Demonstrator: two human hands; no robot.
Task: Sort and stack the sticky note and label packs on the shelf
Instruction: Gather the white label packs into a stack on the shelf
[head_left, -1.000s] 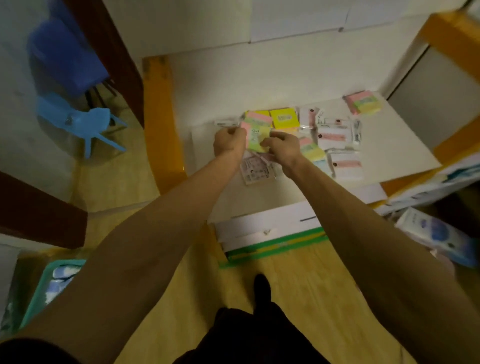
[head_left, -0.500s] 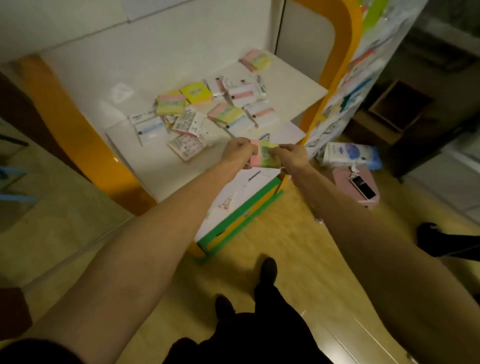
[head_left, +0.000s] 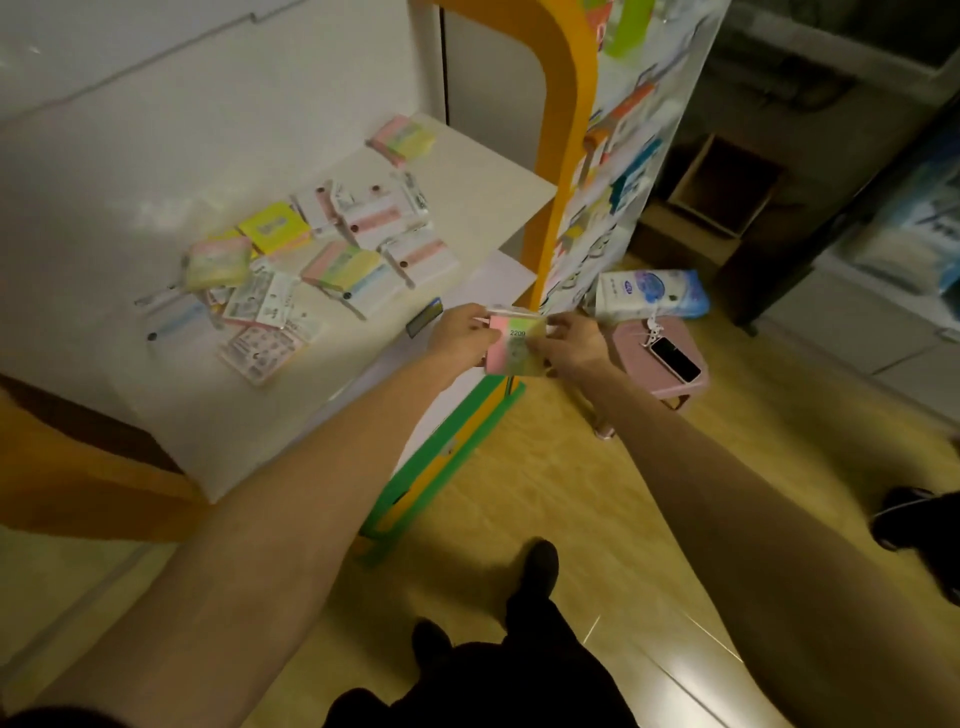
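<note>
Held pack: a pink and green sticky note pack (head_left: 511, 351) is held in the air between both hands, past the front edge of the shelf and above the floor; the number 2209 is printed on its face.
Left hand: the left hand (head_left: 462, 335) is curled round the left edge of the pack, which is pinched by fingers and thumb.
Right hand: the right hand (head_left: 574, 345) is curled round the right edge of the same pack.
Shelf: a white shelf (head_left: 171, 410) is framed by an orange post (head_left: 561, 124).
Loose packs: a yellow pack (head_left: 274, 227), a pastel pack (head_left: 218, 263), a striped pack (head_left: 340, 266) and white label packs (head_left: 371, 213) are scattered on the shelf, partly overlapping.
Far pack: one pink and yellow pack (head_left: 402, 139) is set apart near the back right corner.
Floor: a pink stool (head_left: 657, 358) carrying a phone (head_left: 675, 358) is placed beside a tissue pack (head_left: 649, 293).
</note>
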